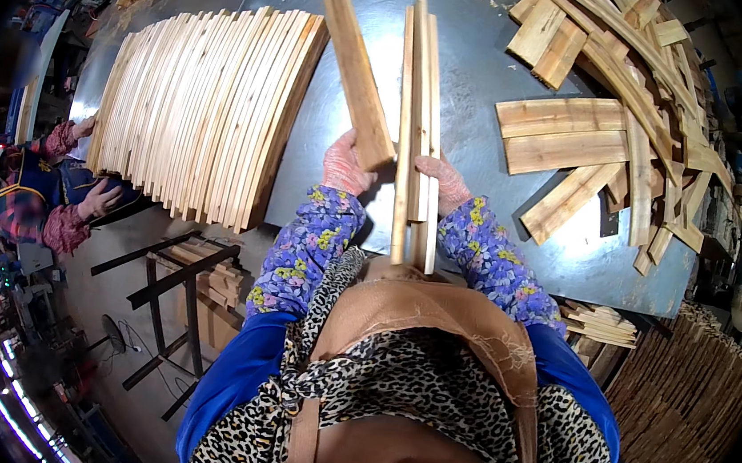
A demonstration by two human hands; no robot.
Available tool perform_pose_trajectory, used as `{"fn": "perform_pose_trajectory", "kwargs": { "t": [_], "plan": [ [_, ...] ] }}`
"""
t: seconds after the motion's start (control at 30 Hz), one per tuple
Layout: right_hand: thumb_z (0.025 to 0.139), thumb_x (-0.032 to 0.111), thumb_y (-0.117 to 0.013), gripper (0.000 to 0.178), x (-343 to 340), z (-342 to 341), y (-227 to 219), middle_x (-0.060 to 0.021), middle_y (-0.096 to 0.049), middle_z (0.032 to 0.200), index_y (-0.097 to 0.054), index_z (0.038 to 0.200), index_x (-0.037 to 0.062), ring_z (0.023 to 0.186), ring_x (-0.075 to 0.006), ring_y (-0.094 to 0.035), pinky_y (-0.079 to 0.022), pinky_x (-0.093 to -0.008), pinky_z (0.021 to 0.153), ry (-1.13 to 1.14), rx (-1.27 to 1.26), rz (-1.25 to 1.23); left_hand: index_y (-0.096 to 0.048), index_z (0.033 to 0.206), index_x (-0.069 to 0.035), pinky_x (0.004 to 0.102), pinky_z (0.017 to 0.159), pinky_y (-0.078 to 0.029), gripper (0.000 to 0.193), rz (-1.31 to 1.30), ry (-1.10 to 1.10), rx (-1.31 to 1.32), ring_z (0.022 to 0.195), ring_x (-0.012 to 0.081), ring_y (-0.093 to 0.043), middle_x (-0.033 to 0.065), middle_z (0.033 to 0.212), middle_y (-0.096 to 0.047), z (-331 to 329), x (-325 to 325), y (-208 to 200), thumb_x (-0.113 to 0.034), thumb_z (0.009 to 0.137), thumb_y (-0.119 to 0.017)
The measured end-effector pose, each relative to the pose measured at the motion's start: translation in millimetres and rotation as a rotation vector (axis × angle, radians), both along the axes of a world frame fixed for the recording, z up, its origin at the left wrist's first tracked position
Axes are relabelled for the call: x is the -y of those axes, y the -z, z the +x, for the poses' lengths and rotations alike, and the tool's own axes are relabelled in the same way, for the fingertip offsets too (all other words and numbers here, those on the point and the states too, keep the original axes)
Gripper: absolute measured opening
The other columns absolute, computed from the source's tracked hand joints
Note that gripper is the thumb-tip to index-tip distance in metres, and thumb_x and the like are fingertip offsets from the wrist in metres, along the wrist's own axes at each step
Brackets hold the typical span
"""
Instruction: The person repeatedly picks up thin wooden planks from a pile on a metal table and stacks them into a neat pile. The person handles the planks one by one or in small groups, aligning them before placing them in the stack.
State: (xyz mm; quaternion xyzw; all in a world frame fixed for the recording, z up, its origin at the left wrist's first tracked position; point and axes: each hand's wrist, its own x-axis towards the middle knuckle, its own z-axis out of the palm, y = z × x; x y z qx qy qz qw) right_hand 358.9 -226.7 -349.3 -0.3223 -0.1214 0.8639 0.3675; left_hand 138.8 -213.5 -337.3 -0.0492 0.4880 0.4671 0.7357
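Observation:
My left hand (pixel 348 165), in a pinkish work glove, is closed around the lower end of a wooden board (pixel 357 69). That board tilts up and to the left, its broad face showing. Beside it, my right hand (pixel 444 181), gloved alike, grips several narrow wooden slats (pixel 422 102) standing on edge, their near ends close to my apron. A small gap lies between the board and the slats. To the left of my left hand, a long row of slats (pixel 204 108) stands on edge, packed side by side on the metal table (pixel 328 210).
Loose boards (pixel 568 134) lie in a jumbled pile at the right. Another person's hand (pixel 101 198) is by the row's left end. A dark metal frame (pixel 172 302) stands at the lower left. Stacked wood (pixel 684 413) is at the lower right.

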Motion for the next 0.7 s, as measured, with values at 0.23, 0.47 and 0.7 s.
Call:
{"fn": "perform_pose_trajectory", "kwargs": {
  "t": [0.23,0.47,0.7],
  "plan": [
    [0.089,0.021,-0.087,0.1,0.5,-10.5,-24.0,-0.0198,-0.063,0.126,-0.027,0.168,0.012,0.096,-0.0345,-0.076,-0.07,-0.0462,0.078,-0.125,-0.203,-0.068,-0.053,0.149,0.002,0.035,0.057,-0.056,0.076,0.115,-0.21,0.807,0.09,0.0345,-0.071,0.0253,0.12,-0.069,13.3,47.1,1.7,-0.064,0.11,-0.048],
    [0.091,0.016,-0.082,0.103,-3.8,-19.4,-8.2,-0.0244,-0.064,0.123,-0.017,0.171,0.0121,0.09,-0.0331,-0.076,-0.071,-0.0469,0.075,-0.078,-0.005,0.005,-0.055,0.143,0.01,0.0442,0.097,-0.063,0.063,0.401,0.279,-0.083,0.107,0.0337,-0.076,0.0243,0.125,-0.072,-15.9,47.5,-21.8,-0.025,0.095,-0.074],
    [0.09,0.006,-0.073,0.093,-10.7,-47.3,-15.6,-0.0157,-0.06,0.118,-0.025,0.169,0.011,0.089,-0.0255,-0.071,-0.066,-0.0387,0.078,-0.046,0.111,-0.003,-0.048,0.156,0.011,0.0442,0.1,-0.065,0.072,0.177,0.123,-0.288,0.119,0.0355,-0.074,0.0226,0.131,-0.072,-111.2,79.9,-106.2,-0.014,0.091,-0.07]
  ]
}}
